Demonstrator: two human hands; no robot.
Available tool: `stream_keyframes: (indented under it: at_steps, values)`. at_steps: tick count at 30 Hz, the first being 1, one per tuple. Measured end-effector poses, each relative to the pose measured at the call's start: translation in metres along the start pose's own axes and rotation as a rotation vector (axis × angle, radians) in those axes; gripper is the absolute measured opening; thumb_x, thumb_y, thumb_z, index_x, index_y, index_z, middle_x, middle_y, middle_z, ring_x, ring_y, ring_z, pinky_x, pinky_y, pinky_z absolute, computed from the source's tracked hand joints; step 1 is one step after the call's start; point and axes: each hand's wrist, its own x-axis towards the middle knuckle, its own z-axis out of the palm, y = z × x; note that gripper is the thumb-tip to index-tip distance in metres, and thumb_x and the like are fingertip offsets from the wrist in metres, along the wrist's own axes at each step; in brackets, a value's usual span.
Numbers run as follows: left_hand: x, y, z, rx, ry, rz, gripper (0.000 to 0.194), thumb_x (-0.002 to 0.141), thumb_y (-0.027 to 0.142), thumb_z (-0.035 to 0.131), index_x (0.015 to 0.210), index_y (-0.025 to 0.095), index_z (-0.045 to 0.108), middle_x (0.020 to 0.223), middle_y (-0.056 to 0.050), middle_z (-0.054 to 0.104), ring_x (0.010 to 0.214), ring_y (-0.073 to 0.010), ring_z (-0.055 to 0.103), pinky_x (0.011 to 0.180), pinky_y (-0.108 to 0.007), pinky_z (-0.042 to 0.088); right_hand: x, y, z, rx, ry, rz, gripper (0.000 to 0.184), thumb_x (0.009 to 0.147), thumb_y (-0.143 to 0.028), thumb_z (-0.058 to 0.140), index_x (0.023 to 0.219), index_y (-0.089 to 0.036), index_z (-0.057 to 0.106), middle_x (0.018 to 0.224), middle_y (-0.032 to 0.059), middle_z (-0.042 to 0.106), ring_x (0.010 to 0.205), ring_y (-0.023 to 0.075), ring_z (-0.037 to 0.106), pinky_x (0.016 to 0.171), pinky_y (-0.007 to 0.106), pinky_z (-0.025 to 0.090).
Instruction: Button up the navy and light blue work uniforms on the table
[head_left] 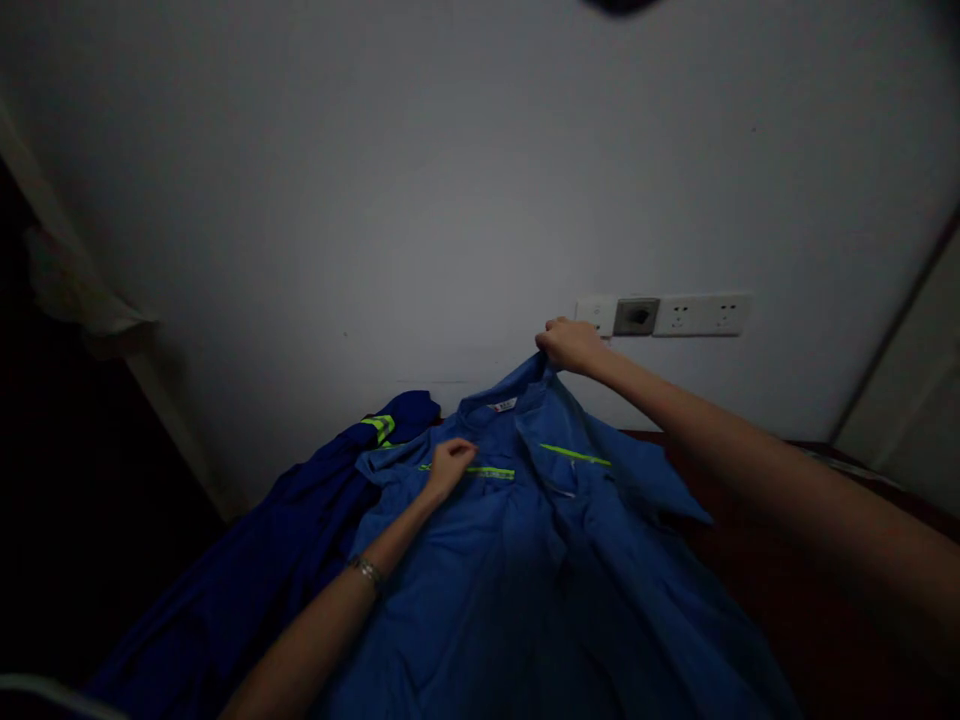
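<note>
A blue short-sleeved work shirt (465,560) with yellow-green stripes is spread out in front of me, its collar toward the wall. My right hand (571,345) is closed on the right side of the collar and lifts it, so the fabric below hangs in folds. Over the left chest stripe is my left hand (451,466), its fingers curled together; whether any cloth is between them is hidden. A bracelet (367,572) circles my left wrist. The white label inside the neck (504,405) faces up.
A darker blue garment (300,520) with a reflective band lies to the left, beside the shirt. Dark red surface (795,590) shows on the right. White sockets (701,315) and a grey outlet (636,317) are on the wall (450,200) behind.
</note>
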Motion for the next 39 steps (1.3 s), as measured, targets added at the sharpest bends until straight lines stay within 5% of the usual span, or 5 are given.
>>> stream_keyframes:
  at_steps: [4,11,15,33,39]
  values:
    - [0.031,0.085,-0.031,0.213,0.153,0.403,0.019,0.072,0.028,0.054,0.084,0.016,0.064,0.082,-0.004,0.062,0.071,-0.0137,0.054,0.066,-0.024,0.042,-0.016,0.011,-0.039,-0.070,0.164,-0.099,0.031,0.084,-0.016,0.038,0.108,-0.019,0.057,0.105,0.0137,0.055,0.094,0.0226,0.047,0.063,0.027,0.035]
    - [0.069,0.172,-0.058,0.222,-0.481,0.401,0.036,0.066,0.023,0.062,0.102,0.017,0.062,0.099,-0.008,0.064,0.090,-0.0193,0.058,0.074,-0.028,0.046,-0.040,0.024,-0.084,-0.102,0.312,-0.134,0.031,0.082,-0.014,0.037,0.107,-0.021,0.053,0.112,0.0092,0.049,0.085,0.0176,0.049,0.053,0.023,0.025]
    - [0.070,0.189,-0.058,0.068,-0.746,0.256,0.041,0.061,0.019,0.065,0.102,0.017,0.062,0.099,-0.008,0.065,0.092,-0.0189,0.058,0.080,-0.030,0.044,-0.049,0.035,-0.099,-0.090,0.354,-0.125,0.032,0.082,-0.016,0.035,0.109,-0.019,0.052,0.115,0.0087,0.048,0.078,0.0153,0.049,0.053,0.024,0.026]
    - [0.107,0.189,-0.059,-0.158,-0.830,-0.142,0.022,0.067,0.029,0.065,0.076,0.009,0.065,0.078,-0.011,0.066,0.067,-0.0151,0.058,0.065,-0.027,0.044,-0.012,0.096,-0.089,0.100,0.341,0.066,0.022,0.077,-0.023,0.053,0.092,-0.014,0.066,0.093,0.0096,0.059,0.086,0.0200,0.051,0.068,0.029,0.035]
    - [0.105,0.215,-0.060,-0.082,-0.459,-0.040,0.012,0.059,0.015,0.066,0.055,0.011,0.056,0.046,0.002,0.051,0.041,-0.0059,0.046,0.045,-0.018,0.036,-0.013,0.089,-0.081,0.337,0.369,0.177,0.020,0.071,-0.021,0.058,0.086,-0.011,0.068,0.075,0.0088,0.063,0.077,0.0204,0.055,0.070,0.030,0.040]
